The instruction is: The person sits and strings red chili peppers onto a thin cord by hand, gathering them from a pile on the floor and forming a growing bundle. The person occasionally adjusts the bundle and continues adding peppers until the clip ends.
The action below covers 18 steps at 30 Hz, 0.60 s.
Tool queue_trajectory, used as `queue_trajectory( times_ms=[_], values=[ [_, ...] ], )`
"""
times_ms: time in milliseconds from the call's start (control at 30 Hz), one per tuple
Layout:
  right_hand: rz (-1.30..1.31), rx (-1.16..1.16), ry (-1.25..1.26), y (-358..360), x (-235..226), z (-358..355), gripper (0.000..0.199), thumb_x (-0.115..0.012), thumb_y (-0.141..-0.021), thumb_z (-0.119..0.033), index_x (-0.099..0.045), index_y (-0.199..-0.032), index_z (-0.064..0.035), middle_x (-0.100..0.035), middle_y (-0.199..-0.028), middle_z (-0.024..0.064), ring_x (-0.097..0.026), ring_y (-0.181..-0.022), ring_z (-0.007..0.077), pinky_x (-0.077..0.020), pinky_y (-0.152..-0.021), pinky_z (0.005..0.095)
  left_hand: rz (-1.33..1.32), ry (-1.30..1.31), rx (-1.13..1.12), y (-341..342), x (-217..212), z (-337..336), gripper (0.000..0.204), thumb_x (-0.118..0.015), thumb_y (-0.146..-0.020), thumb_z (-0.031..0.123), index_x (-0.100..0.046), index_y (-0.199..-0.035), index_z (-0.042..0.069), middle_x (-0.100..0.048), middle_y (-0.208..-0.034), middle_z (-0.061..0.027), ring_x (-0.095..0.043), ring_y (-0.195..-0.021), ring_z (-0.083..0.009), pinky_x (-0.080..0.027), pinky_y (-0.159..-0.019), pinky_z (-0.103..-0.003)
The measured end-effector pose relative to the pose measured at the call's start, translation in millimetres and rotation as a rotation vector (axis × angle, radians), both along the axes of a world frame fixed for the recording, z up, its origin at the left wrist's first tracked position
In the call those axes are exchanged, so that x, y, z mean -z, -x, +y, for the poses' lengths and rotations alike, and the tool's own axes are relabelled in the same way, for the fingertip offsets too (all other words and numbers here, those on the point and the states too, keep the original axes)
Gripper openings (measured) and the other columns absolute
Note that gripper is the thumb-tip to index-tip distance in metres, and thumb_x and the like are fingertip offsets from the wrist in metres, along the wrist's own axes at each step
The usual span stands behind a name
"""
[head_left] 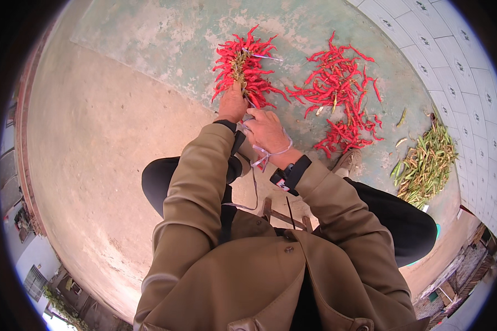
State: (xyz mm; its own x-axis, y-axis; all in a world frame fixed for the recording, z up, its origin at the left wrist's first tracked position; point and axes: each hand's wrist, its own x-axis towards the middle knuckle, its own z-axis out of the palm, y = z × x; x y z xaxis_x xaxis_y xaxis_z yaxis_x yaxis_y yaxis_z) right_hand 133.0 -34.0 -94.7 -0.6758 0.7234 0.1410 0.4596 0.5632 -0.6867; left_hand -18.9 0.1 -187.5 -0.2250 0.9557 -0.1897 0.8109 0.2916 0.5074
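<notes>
A bundle of red chilli peppers point(244, 66) with its stems gathered in the middle is held up over the concrete ground. My left hand point(233, 103) grips the bundle at its lower end. My right hand point(266, 129) sits just beside it, fingers closed on a thin pale string point(265, 157) that loops around my wrist and hangs down. Both arms wear tan jacket sleeves with dark cuffs.
A loose heap of red chillies point(342, 88) lies on the ground to the right. Farther right is a pile of green stems point(425, 165) near a tiled surface point(458, 71). My shoe point(346, 161) rests by the red heap. A wooden stool point(279, 214) shows under me.
</notes>
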Motion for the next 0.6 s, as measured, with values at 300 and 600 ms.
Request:
queue_trajectory(
  times_ms=[300, 600],
  values=[
    [-0.437, -0.361, 0.118, -112, -62, -77, 0.028, -0.055, -0.075, -0.013, -0.056, -0.101, -0.0046, -0.054, -0.106, 0.0163, -0.051, -0.104, 0.0318, -0.0418, -0.085, 0.0409, -0.120, -0.185, -0.119, 4, -48, -24, 0.043, -0.051, -0.073, 0.003, -0.049, -0.115, 0.007, -0.054, -0.109, -0.0216, -0.050, -0.103, -0.0376, -0.042, -0.087, -0.042],
    [-0.210, -0.027, -0.003, -274, -246, -71, 0.033, -0.056, -0.078, -0.002, -0.054, -0.111, -0.0027, -0.057, -0.106, 0.0161, -0.056, -0.097, 0.0311, -0.0443, -0.084, 0.0358, -0.116, -0.028, 0.254, -23, -122, -45, 0.028, -0.053, -0.077, 0.012, -0.059, -0.103, 0.005, -0.063, -0.096, -0.0174, -0.059, -0.093, -0.0304, -0.046, -0.081, -0.037]
  ],
)
